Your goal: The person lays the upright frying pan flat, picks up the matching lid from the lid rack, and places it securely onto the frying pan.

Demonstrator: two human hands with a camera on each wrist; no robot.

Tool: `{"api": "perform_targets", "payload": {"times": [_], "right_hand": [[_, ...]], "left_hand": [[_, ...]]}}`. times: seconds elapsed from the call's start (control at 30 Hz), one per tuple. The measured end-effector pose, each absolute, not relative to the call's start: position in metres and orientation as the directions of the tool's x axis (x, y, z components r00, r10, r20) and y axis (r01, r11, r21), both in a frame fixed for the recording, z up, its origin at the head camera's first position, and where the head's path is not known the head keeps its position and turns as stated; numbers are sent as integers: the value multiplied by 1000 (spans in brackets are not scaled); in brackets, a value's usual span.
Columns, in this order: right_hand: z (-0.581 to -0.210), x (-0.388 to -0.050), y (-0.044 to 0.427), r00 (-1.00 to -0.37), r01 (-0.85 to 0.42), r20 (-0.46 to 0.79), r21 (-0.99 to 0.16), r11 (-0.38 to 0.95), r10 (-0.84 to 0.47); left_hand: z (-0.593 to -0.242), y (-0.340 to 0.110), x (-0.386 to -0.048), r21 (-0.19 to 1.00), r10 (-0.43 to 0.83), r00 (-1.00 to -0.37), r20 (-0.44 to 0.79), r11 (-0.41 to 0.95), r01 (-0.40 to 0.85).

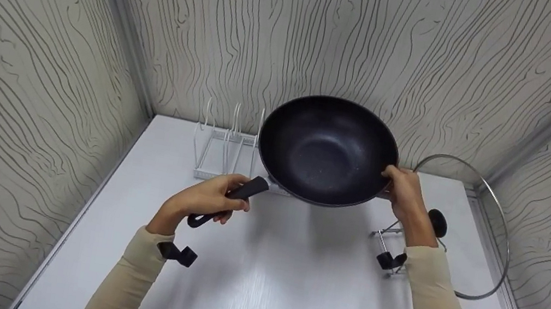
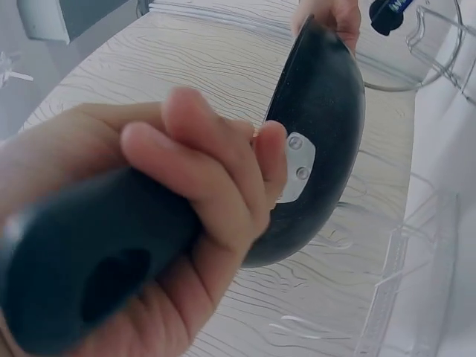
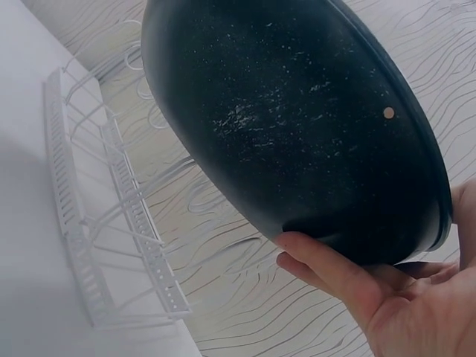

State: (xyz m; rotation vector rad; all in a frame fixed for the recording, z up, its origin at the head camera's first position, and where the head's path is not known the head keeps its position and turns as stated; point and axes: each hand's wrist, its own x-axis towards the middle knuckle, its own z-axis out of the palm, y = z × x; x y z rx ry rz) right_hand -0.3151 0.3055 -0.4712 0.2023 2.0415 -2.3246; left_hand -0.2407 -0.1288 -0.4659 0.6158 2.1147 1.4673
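A black wok [image 1: 328, 152] is held up above the white table, its hollow side facing the head camera. The left hand [image 1: 213, 197] has its fingers curled round the long black handle [image 1: 251, 188]. On the far side, the right hand [image 1: 406, 197] pinches the rim, thumb inside and fingers beneath. The left wrist view shows the handle end [image 2: 97, 253] in the left hand [image 2: 208, 178] and a riveted metal plate [image 2: 299, 165] on the wok's side. In the right wrist view the right hand [image 3: 401, 297] supports the scuffed underside [image 3: 290, 126].
Behind the wok's left side stands a white wire rack [image 1: 206, 172] near the back wall. A glass lid [image 1: 481, 253] with a black knob [image 1: 437, 223] leans upright in a small wire stand [image 1: 381, 241] at right, partly behind the right forearm. Patterned walls enclose the table [image 1: 253, 295].
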Motion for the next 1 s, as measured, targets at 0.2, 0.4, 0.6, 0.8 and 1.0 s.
{"api": "perform_targets", "payload": {"times": [0.2, 0.4, 0.6, 0.8, 1.0], "right_hand": [[-474, -313, 306, -989, 129, -139, -981, -146, 58], [-473, -309, 303, -989, 121, -133, -981, -152, 65], [-474, -305, 301, -989, 119, -131, -979, -165, 63], [-475, -303, 299, -988, 131, -142, -975, -178, 51], [-477, -300, 298, -988, 131, -143, -972, -195, 51]], "left_hand": [[-461, -122, -234, 857, 516, -849, -114, 483, 179], [-462, -106, -225, 660, 345, -939, 8, 704, 264], [-471, -89, -221, 497, 171, -971, 166, 836, 232], [-477, -83, -219, 390, 56, -954, 295, 904, 174], [-485, -86, -221, 341, 50, -921, 386, 920, 193]]}}
